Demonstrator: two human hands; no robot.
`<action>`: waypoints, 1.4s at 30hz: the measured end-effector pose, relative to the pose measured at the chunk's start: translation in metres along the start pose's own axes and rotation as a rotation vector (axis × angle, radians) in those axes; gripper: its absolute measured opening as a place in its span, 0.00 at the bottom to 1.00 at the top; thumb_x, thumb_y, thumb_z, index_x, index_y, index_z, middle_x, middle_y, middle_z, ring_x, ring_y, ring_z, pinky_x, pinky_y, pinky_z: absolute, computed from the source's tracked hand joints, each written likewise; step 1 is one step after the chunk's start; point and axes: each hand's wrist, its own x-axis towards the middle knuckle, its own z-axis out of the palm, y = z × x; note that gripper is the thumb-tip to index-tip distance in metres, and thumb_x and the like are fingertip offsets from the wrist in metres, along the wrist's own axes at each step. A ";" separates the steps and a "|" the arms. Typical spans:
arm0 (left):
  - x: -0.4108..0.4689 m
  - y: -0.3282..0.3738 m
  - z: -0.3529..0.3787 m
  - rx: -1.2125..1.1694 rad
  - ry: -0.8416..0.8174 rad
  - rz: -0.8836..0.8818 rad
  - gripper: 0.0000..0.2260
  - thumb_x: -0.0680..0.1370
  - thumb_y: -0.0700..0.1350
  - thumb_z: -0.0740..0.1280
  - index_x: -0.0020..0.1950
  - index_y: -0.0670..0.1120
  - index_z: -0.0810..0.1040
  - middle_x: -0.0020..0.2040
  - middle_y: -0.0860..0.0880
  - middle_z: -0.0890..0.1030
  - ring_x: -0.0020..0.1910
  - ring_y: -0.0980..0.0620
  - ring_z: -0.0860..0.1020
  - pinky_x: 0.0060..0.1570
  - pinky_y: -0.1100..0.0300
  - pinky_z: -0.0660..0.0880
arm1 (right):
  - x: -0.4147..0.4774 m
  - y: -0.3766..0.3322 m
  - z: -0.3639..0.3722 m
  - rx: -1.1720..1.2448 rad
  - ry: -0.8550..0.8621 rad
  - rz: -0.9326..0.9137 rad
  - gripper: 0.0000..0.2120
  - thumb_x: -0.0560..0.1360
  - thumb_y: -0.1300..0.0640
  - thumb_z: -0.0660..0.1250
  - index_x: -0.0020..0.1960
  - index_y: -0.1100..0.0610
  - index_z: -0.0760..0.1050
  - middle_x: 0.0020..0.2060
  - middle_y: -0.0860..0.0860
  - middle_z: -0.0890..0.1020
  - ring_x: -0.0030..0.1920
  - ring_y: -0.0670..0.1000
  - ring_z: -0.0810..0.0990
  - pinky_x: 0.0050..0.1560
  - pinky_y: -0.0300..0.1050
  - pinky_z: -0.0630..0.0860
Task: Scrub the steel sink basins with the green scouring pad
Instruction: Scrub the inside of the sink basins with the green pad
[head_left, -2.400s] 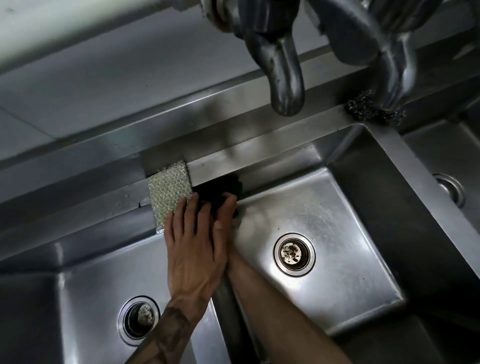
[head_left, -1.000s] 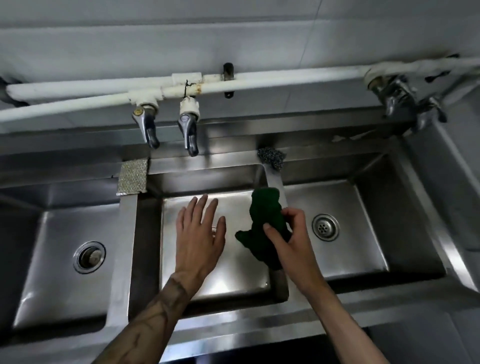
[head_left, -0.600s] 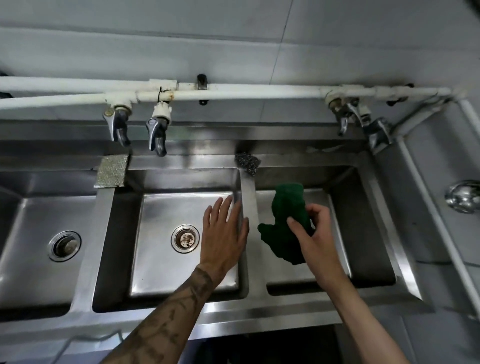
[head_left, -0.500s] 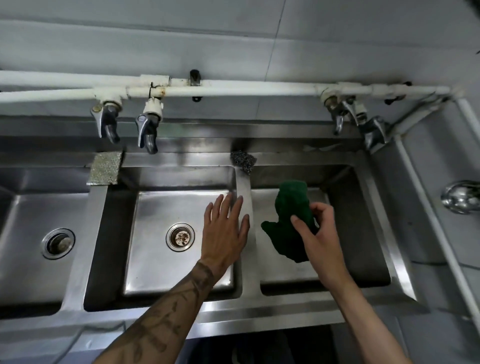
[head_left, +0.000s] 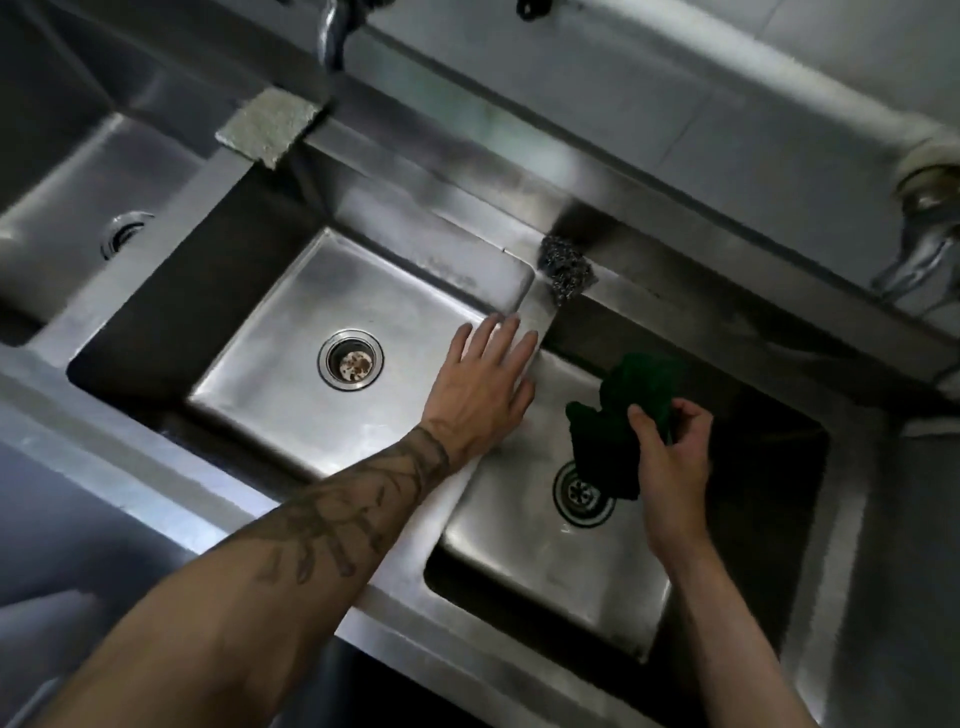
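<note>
A crumpled dark green scouring pad (head_left: 618, 415) hangs over the right steel basin (head_left: 545, 561), above its drain (head_left: 582, 493). My right hand (head_left: 670, 457) is shut on the pad's right edge, pinching it between thumb and fingers. My left hand (head_left: 488, 384) lies flat with fingers spread on the divider (head_left: 535, 317) between the middle basin (head_left: 291, 364) and the right one, holding nothing. The middle basin's drain (head_left: 350, 365) sits left of that hand.
A steel wool ball (head_left: 566, 267) rests on the back ledge at the divider's far end. A silver mesh pad (head_left: 267, 124) lies on the ledge at upper left, near a tap spout (head_left: 335, 36). A third basin (head_left: 78, 208) is at far left. Another tap (head_left: 919, 249) is at right.
The view has swung down and tilted to the right, closer over the right basin. My right hand keeps the green pad low over that basin's drain. My left hand stays on the divider.
</note>
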 end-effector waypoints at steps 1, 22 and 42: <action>0.006 0.004 0.008 0.002 -0.004 -0.002 0.27 0.85 0.56 0.49 0.83 0.47 0.63 0.83 0.42 0.64 0.82 0.38 0.62 0.81 0.40 0.57 | 0.012 0.011 0.003 -0.006 -0.004 0.003 0.13 0.79 0.54 0.71 0.59 0.44 0.70 0.55 0.45 0.80 0.45 0.29 0.81 0.39 0.22 0.74; 0.052 0.006 0.064 -0.058 0.115 0.032 0.26 0.87 0.53 0.55 0.82 0.41 0.65 0.82 0.42 0.66 0.83 0.39 0.61 0.80 0.41 0.60 | 0.158 0.223 0.082 -0.798 -0.060 -0.361 0.23 0.83 0.49 0.61 0.76 0.54 0.68 0.77 0.58 0.66 0.79 0.60 0.62 0.77 0.58 0.62; 0.054 0.006 0.067 -0.052 0.107 0.026 0.26 0.86 0.53 0.56 0.82 0.42 0.65 0.84 0.44 0.64 0.84 0.42 0.58 0.80 0.41 0.61 | 0.159 0.243 0.118 -1.064 -0.043 -0.506 0.32 0.78 0.37 0.61 0.78 0.52 0.68 0.79 0.63 0.64 0.81 0.65 0.57 0.81 0.61 0.51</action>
